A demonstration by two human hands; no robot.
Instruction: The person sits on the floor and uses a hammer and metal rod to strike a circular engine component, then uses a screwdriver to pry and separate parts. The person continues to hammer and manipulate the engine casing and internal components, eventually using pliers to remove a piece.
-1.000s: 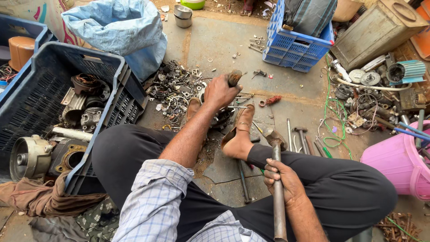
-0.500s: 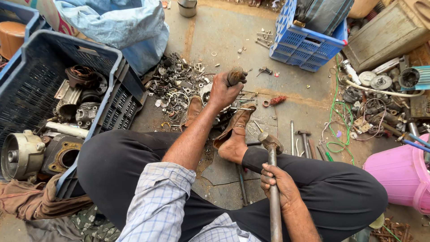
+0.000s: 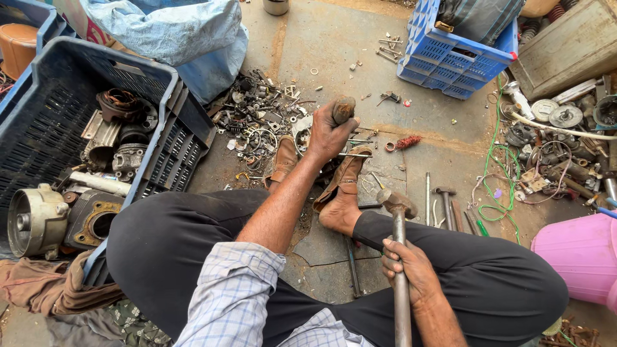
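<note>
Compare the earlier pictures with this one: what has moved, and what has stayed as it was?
The hammer in the right hand has swung up, its head now raised beside the foot. The left hand still grips the upright chisel; the crates and scrap have not moved.

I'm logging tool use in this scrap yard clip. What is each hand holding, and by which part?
The right hand grips a hammer midway along its metal handle. The left hand is closed around the upper shaft of a chisel, just under its blunt top.
</note>
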